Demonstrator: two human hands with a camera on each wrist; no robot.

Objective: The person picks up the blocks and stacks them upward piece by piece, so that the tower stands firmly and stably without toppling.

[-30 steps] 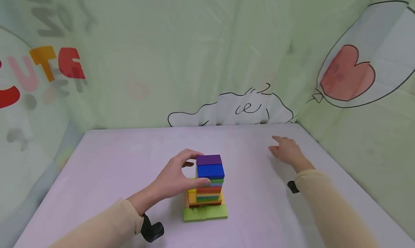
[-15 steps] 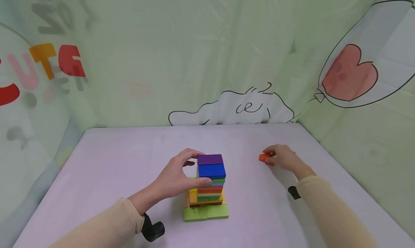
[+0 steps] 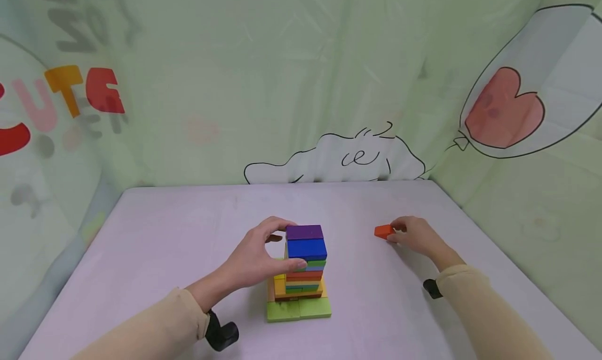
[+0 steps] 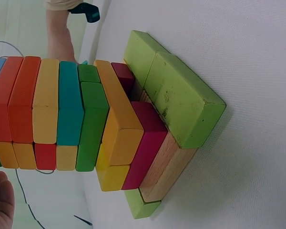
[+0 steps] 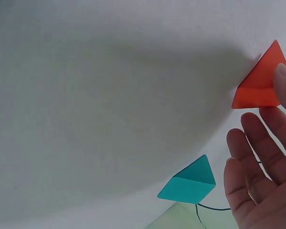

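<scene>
Near the table's middle stands a tower of colored wooden blocks (image 3: 304,276), purple and blue on top, light green at its base. My left hand (image 3: 251,253) is round its upper part, thumb across the front and forefinger at the back. In the left wrist view the lower layers (image 4: 117,124) show, with a bit of my left hand (image 4: 1,200) at the edge. To the right, my right hand (image 3: 418,237) pinches an orange triangular block (image 3: 383,231) low at the table. The right wrist view shows thumb and finger on that orange block (image 5: 257,88), other fingers loosely bent.
A teal triangular block (image 5: 190,181) lies on the table beyond my right hand, hidden in the head view. The white table (image 3: 188,224) meets green printed curtains (image 3: 211,88) at the back and sides.
My right hand has come nearer and drawn the orange block slightly leftward from the far right; more of the block shows now. My left hand has stayed round the tower.
</scene>
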